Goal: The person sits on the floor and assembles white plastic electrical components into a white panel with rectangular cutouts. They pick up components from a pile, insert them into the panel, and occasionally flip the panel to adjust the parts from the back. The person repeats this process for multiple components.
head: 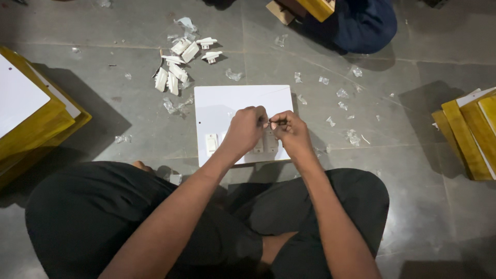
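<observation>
Strewn over grey floor tiles [129, 31]: a heap of loose white switches [181, 64], scraps of clear plastic wrapping [341, 98]. Stacked at left and right: yellow-edged boards [36, 129] and [473, 134]. Seated at the far edge: a person in dark blue clothing [361, 23].

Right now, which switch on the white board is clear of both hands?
The switch at the board's lower left corner. It lies in plain view left of the left hand, while the others sit under the hands, partly hidden.
</observation>
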